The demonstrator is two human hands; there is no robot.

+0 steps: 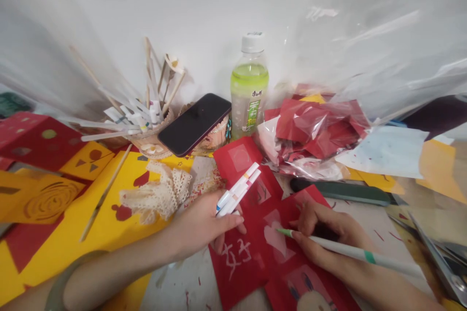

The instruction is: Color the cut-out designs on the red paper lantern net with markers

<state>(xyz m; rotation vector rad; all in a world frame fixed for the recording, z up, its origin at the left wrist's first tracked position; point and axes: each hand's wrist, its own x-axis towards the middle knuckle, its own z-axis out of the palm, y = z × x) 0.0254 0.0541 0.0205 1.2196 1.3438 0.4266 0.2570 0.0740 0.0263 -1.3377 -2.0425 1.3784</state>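
My left hand (pixel 207 226) is closed around several white markers (pixel 237 190), their ends pointing up and right. It rests over a red paper strip (pixel 235 269) that bears white handwritten characters. In my right hand (pixel 324 233) is a white marker with a green tip and band (pixel 368 256), gripped like a pen. Its green tip is at a pale heart shape (pixel 277 238) on a second red paper (pixel 302 204); whether it touches the surface is hard to tell. A rabbit-like drawing (pixel 310 296) shows lower on that paper.
Behind stand a green drink bottle (pixel 250 87), a dark phone (pixel 195 124) leaning on baskets, and a basket of markers and sticks (pixel 149 138). Plastic-wrapped red paper (pixel 317 129) and a dark green long object (pixel 346 192) lie right. Scissors (pixel 438 252) sit at far right; lace (pixel 156 192) lies left.
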